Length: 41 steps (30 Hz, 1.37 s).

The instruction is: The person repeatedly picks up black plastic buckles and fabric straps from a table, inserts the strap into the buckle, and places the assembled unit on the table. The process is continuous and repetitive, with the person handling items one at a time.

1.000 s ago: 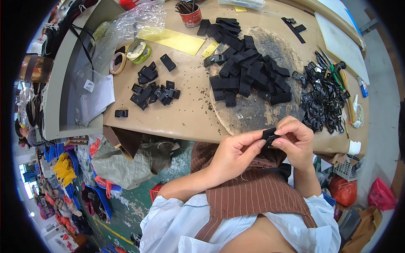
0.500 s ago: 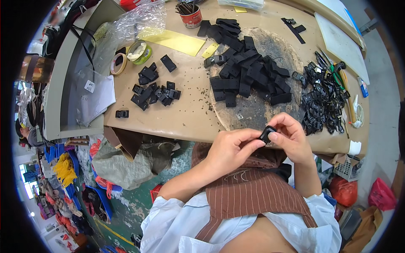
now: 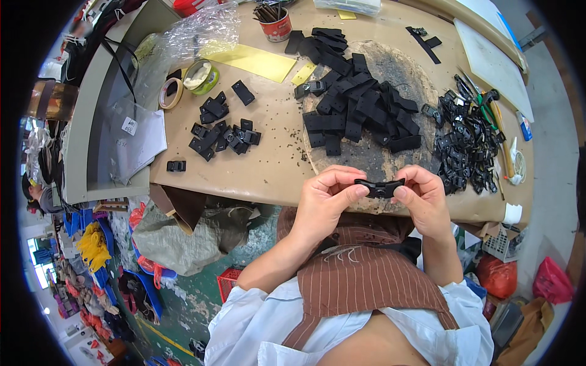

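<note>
Between my two hands a short black strap with a buckle is stretched out sideways, just above the table's front edge. My left hand pinches its left end between thumb and fingers. The other end is gripped the same way by my right hand. Beyond them, a heap of flat black strap pieces with small holes lies on a round worn board. Many black buckles are piled to the right. On the left sits a smaller group of black strap pieces with buckles.
A red can of thin rods, a roll of tape, a green-rimmed tub and yellow card lie toward the back. Pliers with green handles and a hammer rest by the buckles. Tiny dark bits dot the tabletop.
The black piece was bunched and folded between my fingertips; now it is drawn out flat sideways. My left hand has shifted slightly left, away from my right hand.
</note>
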{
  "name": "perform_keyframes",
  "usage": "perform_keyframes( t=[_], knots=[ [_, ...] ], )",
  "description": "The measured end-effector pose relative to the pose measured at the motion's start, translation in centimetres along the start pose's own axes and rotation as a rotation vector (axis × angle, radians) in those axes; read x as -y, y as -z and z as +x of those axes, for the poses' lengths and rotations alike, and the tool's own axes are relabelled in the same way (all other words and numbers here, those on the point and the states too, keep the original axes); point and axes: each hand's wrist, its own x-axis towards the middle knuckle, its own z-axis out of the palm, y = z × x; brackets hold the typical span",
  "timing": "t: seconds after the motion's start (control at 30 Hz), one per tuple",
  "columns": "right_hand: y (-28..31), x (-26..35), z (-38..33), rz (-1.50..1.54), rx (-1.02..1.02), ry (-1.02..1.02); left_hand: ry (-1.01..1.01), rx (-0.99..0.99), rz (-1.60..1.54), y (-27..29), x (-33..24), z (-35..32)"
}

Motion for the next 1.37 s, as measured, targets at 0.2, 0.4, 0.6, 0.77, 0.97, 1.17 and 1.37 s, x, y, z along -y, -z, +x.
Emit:
perform_keyframes(
  t=[0.2,0.4,0.6,0.77,0.97,1.17,1.37],
  knots=[
    [0.1,0.0,0.1,0.079,-0.002,-0.045,0.073,0.17,-0.187,0.7,0.7,0.4],
    [0.1,-0.3,0.5,0.056,0.006,-0.048,-0.006,0.09,-0.021,0.3,0.4,0.2],
    [-0.7,-0.6,0.3,0.028,0.019,0.049,0.338,0.126,-0.45,1.5,1.2,0.7],
    [-1.3,-2.1,0.3,0.15,-0.04,-0.069,0.159,0.042,-0.41,1.5,1.2,1.1],
    [4.7,0.1,1.6,-0.751,-0.402,0.261,-0.026,-0.189,-0.224,9.4,-3.3,2.8],
    [12.2,1.2,3.7,-1.14,-0.643,0.082,-0.47,-0.847,1.031,16.8,-6.6,5.3],
    [6.1,2.2,2.2,-0.641,-0.526,0.388,-0.528,-0.514,0.723,9.8,-3.5,2.6]
  ],
)
